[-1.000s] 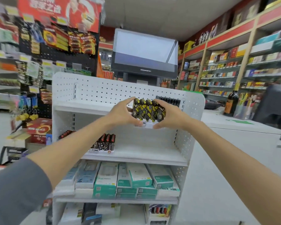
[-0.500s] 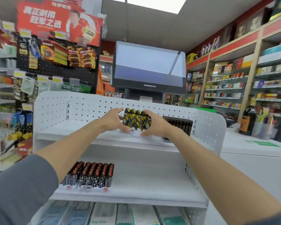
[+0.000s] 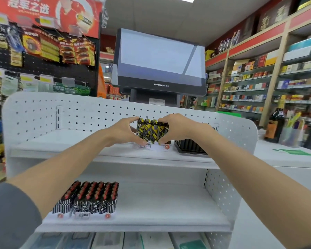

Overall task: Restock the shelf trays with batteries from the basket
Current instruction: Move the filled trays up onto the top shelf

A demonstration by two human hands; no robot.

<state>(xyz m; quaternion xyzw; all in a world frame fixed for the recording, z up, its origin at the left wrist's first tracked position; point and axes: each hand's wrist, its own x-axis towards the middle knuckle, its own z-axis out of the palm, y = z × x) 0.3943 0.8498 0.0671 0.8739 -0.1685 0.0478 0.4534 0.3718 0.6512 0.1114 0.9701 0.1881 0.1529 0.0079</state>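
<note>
At frame centre, we clamp the block of yellow-black batteries (image 3: 152, 131) between the left hand (image 3: 123, 131) and right hand (image 3: 178, 129), fingers (image 3: 132, 120) curled around its ends, at the top shelf (image 3: 70, 148). We judge it heavy and prone to splitting; grip low on both ends

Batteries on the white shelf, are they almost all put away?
Partly. Done: a tray of red-topped batteries sits full on the middle shelf. In hand: the left hand and right hand hold a yellow-and-black battery tray between them on the top shelf. Left: much of both shelves is bare, and the basket isn't in view, so I can't count what remains.
</note>
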